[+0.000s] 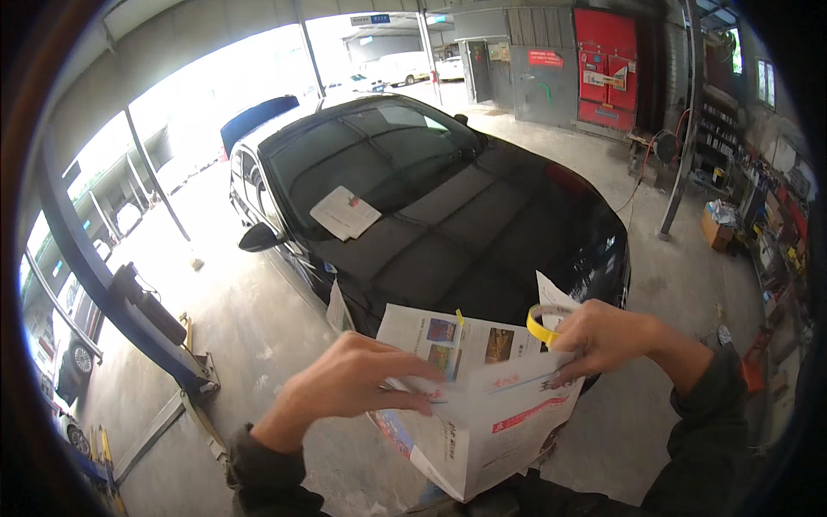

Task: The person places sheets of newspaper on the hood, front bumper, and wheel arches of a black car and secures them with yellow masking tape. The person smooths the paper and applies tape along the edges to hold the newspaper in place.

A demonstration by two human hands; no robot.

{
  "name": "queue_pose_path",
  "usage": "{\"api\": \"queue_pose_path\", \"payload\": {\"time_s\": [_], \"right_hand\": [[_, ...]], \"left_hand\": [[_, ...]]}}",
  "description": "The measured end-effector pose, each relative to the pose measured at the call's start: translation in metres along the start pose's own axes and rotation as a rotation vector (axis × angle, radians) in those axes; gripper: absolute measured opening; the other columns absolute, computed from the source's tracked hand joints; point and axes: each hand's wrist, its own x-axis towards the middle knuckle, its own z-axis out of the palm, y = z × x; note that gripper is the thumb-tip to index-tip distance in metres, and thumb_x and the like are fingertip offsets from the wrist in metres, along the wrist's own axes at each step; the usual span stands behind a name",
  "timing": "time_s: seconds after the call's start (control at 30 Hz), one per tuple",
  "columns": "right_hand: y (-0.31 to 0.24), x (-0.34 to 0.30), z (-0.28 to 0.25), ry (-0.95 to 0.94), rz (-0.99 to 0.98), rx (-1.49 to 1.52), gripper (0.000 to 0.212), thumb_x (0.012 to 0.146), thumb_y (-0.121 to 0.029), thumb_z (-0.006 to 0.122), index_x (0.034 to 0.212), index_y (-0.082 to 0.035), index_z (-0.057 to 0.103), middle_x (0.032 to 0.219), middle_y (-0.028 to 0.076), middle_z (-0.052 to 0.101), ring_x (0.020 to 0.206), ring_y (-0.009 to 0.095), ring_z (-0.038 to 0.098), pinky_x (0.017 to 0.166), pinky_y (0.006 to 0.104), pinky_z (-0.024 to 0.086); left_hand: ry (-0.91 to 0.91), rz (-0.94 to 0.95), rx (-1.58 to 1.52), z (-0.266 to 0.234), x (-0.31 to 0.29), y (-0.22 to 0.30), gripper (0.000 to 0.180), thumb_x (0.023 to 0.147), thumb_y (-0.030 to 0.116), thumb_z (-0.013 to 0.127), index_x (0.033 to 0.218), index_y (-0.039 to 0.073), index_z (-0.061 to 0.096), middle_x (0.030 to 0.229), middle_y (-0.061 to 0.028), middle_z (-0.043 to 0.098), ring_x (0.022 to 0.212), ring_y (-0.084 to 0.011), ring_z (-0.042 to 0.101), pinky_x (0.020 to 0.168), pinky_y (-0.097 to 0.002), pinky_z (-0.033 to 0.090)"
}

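Note:
Both hands have hold of a printed newspaper sheet [517,431] that hangs in front of me with a fold down its middle. My left hand [353,383] is closed, thumb and fingers pinching its upper left edge. Closed at the upper right edge, my right hand [607,336] also carries a roll of yellow tape [541,324]. Behind this sheet, more newspaper [405,323] covers the front end of a black car [482,233]. A short strip of yellow tape [461,318] sticks at its top edge.
A stack of folded paper [345,213] lies on the bonnet near the windscreen. To the left stands a blue lift post [116,297] with low arms reaching over the floor. A red cabinet [606,69] stands at the back, and cluttered shelves [780,228] line the right side.

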Motion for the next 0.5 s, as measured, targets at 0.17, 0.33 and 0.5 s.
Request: {"api": "queue_pose_path", "payload": {"time_s": [0.17,0.33,0.5], "right_hand": [[0.028,-0.030,0.011,0.064,0.106,-0.024,0.019,0.081,-0.022,0.084,0.091,-0.007,0.077,0.075,0.009,0.070,0.070,0.021,0.066,0.065,0.0332,0.050],[0.114,-0.072,0.011,0.375,0.324,0.193,0.018,0.081,-0.014,0.082,0.094,-0.003,0.077,0.083,0.008,0.074,0.071,0.014,0.067,0.069,0.0310,0.053],[0.216,-0.182,0.032,0.850,0.978,0.279,0.022,0.089,-0.013,0.072,0.104,0.003,0.073,0.091,0.005,0.073,0.079,0.015,0.067,0.075,0.0310,0.054]], "left_hand": [[-0.329,-0.341,0.183,-0.011,0.000,-0.069,0.028,0.077,0.020,0.087,0.098,0.003,0.077,0.090,-0.0145,0.076,0.075,-0.0241,0.074,0.071,-0.0342,0.056],[-0.185,-0.528,0.093,-0.040,-0.003,-0.170,0.024,0.078,0.017,0.085,0.095,0.002,0.077,0.085,-0.0114,0.075,0.075,-0.0168,0.072,0.073,-0.0315,0.055],[0.165,-0.820,-0.225,-0.100,-0.036,-0.314,0.029,0.081,0.016,0.082,0.100,-0.004,0.074,0.091,-0.0079,0.074,0.075,-0.0161,0.068,0.076,-0.0318,0.056]]}}
